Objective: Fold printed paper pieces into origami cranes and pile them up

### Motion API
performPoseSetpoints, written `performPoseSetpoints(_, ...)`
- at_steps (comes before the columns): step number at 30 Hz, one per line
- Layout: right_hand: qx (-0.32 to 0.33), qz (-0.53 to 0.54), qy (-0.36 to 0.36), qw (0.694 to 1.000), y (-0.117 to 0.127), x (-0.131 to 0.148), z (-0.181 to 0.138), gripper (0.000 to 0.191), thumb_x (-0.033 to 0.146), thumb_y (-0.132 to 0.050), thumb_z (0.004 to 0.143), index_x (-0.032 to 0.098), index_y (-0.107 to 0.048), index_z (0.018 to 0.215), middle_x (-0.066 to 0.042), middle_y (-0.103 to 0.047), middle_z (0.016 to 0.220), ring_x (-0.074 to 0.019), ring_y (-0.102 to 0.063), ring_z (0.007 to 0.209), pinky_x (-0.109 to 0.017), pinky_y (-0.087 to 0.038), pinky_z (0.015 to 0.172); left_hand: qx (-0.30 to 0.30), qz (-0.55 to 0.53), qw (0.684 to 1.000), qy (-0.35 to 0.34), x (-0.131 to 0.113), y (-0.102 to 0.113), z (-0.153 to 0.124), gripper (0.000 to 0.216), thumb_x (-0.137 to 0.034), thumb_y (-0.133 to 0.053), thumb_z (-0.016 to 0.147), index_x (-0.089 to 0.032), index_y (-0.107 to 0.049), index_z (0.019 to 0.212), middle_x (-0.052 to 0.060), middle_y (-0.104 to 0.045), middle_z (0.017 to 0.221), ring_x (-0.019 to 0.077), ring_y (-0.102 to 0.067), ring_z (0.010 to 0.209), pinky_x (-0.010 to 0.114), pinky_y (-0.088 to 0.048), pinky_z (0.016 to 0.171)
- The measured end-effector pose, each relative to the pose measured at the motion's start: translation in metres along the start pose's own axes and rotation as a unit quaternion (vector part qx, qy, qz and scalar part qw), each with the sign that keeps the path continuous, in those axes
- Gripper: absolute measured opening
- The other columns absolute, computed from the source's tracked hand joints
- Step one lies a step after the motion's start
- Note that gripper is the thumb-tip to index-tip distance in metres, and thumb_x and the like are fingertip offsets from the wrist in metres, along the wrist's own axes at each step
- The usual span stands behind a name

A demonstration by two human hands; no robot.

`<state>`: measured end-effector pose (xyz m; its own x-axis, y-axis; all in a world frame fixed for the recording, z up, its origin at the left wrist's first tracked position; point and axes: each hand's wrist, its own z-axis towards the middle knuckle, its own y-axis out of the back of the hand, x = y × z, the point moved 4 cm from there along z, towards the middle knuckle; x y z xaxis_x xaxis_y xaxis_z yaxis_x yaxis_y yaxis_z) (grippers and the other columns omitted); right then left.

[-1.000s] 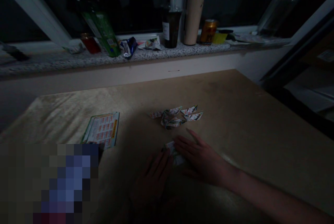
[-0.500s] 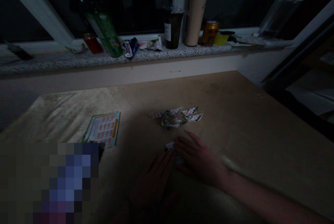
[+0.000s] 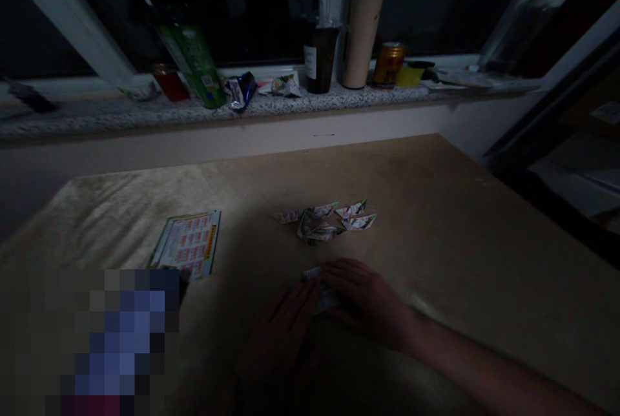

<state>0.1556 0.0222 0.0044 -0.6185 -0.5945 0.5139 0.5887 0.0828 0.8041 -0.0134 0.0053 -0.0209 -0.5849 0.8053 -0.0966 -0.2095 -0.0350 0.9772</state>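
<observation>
A small printed piece of paper point(image 3: 327, 300) lies on the table between my two hands, mostly covered by them. My left hand point(image 3: 281, 325) is flat and dark in shadow, its stretched fingers resting along the paper's left side. From the right, my right hand point(image 3: 358, 290) bends over the paper with its fingers together and the thumb near the lower edge. Beyond the hands, folded paper pieces point(image 3: 320, 228) with pointed ends stand in a loose ring. How the paper under my hands is folded cannot be made out.
A printed card point(image 3: 188, 245) lies on the table's left, near a blurred-out patch. Along the granite windowsill point(image 3: 271, 104) stand a green bottle point(image 3: 203, 73), a dark cup with a straw point(image 3: 320, 61), a tall tube point(image 3: 363, 22) and a golden can point(image 3: 389, 66).
My right hand's raised finger has come down, and its fingers now lie closer together on the paper. More of the paper shows between the hands. My left hand has barely moved.
</observation>
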Motion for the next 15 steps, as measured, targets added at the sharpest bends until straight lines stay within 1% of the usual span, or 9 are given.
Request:
performPoseSetpoints(2, -0.001, 0.014, -0.003, 1.0, 0.0, 0.001, 0.0, 0.045, 0.033, -0.054, 0.084, 0.018, -0.047, 0.126, -0.011, -0.057, 0.123, -0.0212, -0.049, 0.116, -0.039, -0.039, 0.097, 0.002, -0.007, 1.0, 0.001, 0.001, 0.0, 0.001, 0.073, -0.034, -0.042, 0.086, -0.01, -0.004, 0.144, 0.011, -0.035, 0.142, 0.0243, -0.034, 0.128, 0.039, -0.026, 0.105)
performPoseSetpoints(4, 0.0, 0.022, -0.005, 1.0, 0.0, 0.002, -0.001, 0.047, 0.032, -0.056, 0.083, 0.018, -0.046, 0.127, -0.011, -0.056, 0.124, -0.0213, -0.049, 0.116, -0.039, -0.04, 0.096, -0.011, -0.02, 1.0, -0.012, 0.001, 0.001, 0.001, 0.075, -0.035, -0.041, 0.085, -0.01, -0.001, 0.143, 0.012, -0.039, 0.139, 0.0258, -0.036, 0.127, 0.041, -0.028, 0.105)
performPoseSetpoints(9, 0.003, 0.04, 0.004, 0.999, -0.002, 0.006, -0.003, 0.064, 0.038, -0.063, 0.075, 0.018, -0.04, 0.131, -0.013, -0.051, 0.129, -0.023, -0.048, 0.117, -0.038, -0.041, 0.096, -0.008, -0.047, 0.997, -0.056, -0.005, 0.002, 0.001, 0.078, -0.036, -0.039, 0.086, -0.007, 0.007, 0.142, 0.015, -0.038, 0.139, 0.026, -0.035, 0.128, 0.044, -0.022, 0.107)
performPoseSetpoints(10, 0.003, 0.046, 0.006, 0.999, -0.003, 0.007, -0.004, 0.064, 0.038, -0.063, 0.075, 0.018, -0.04, 0.131, -0.012, -0.051, 0.129, -0.023, -0.048, 0.117, -0.037, -0.041, 0.096, -0.005, -0.051, 0.997, -0.056, -0.005, 0.003, 0.001, 0.079, -0.036, -0.039, 0.087, -0.007, 0.009, 0.142, 0.015, -0.038, 0.139, 0.026, -0.035, 0.128, 0.044, -0.022, 0.107)
performPoseSetpoints(12, 0.001, 0.075, -0.006, 0.997, -0.004, 0.008, -0.005, 0.058, 0.033, -0.06, 0.078, 0.02, -0.04, 0.131, -0.011, -0.052, 0.128, -0.0216, -0.05, 0.116, -0.035, -0.042, 0.095, 0.005, -0.057, 0.997, -0.056, -0.006, 0.006, 0.002, 0.078, -0.036, -0.038, 0.088, -0.009, 0.011, 0.142, 0.015, -0.039, 0.139, 0.0258, -0.037, 0.126, 0.044, -0.022, 0.107)
performPoseSetpoints(15, -0.018, 0.143, -0.059, 0.988, -0.001, 0.006, -0.005, 0.048, 0.02, -0.056, 0.08, 0.022, -0.044, 0.127, -0.009, -0.058, 0.121, -0.0201, -0.054, 0.11, -0.034, -0.044, 0.092, 0.013, -0.065, 0.996, -0.056, -0.007, 0.011, 0.004, 0.075, -0.038, -0.036, 0.089, -0.01, 0.01, 0.142, 0.014, -0.039, 0.139, 0.0244, -0.039, 0.126, 0.043, -0.023, 0.107)
